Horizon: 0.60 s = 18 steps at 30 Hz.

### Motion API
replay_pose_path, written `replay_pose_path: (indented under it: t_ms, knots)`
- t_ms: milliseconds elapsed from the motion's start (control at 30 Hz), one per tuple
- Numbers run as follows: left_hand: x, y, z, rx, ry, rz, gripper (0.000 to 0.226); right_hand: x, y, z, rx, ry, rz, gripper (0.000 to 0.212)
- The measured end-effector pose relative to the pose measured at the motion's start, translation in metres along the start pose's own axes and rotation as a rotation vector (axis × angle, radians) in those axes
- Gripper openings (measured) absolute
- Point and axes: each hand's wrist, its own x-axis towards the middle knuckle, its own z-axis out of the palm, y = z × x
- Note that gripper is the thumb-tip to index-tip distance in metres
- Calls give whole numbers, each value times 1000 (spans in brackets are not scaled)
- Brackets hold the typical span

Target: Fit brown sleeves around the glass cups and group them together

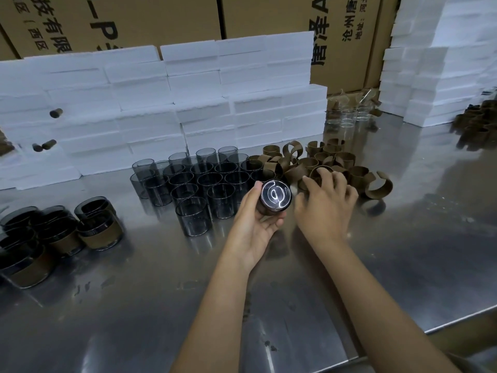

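My left hand grips a dark glass cup tipped on its side, with its shiny base turned toward me. Just right of it, my right hand reaches into a pile of brown sleeves, its fingers curled over one sleeve. Whether that sleeve is truly pinched I cannot tell. Several bare smoky glass cups stand in rows left of the held cup. At the far left stands a group of cups fitted with brown sleeves.
All of this rests on a shiny metal table. White foam blocks are stacked along the back and at the right, with cardboard boxes behind. Clear glasses stand at the back; more brown sleeves lie far right.
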Motion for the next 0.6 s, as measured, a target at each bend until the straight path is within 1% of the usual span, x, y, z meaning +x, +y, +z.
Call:
replay_pose_path:
  t_ms: [67, 100, 167, 233, 300, 333, 400, 533, 600]
  knots:
    - [1, 1, -1, -7, 0, -12, 75, 6, 1, 2, -46, -31, -10, 38]
    - [2, 1, -1, -14, 1, -19, 75, 7, 3, 2, -40, -15, -15, 34]
    - [2, 1, -2, -37, 7, -26, 73, 6, 6, 3, 24, 85, -34, 26]
    - [3, 2, -2, -80, 18, -32, 66, 3, 7, 2, 125, 231, -60, 21]
    - [4, 2, -3, -136, 29, -37, 58, 0, 6, 1, 164, 292, -58, 18]
    - [4, 2, -3, -156, 33, -39, 56, 0, 7, 2, 158, 284, -44, 17]
    - [4, 1, -3, -171, 35, -43, 55, 1, 8, 3, 112, 217, -14, 18]
    - [3, 1, -3, -188, 33, -54, 54, 6, 11, 10, -13, -19, -26, 32]
    - [3, 2, -3, -193, 38, -56, 53, 8, 12, 14, -26, -57, -44, 36]
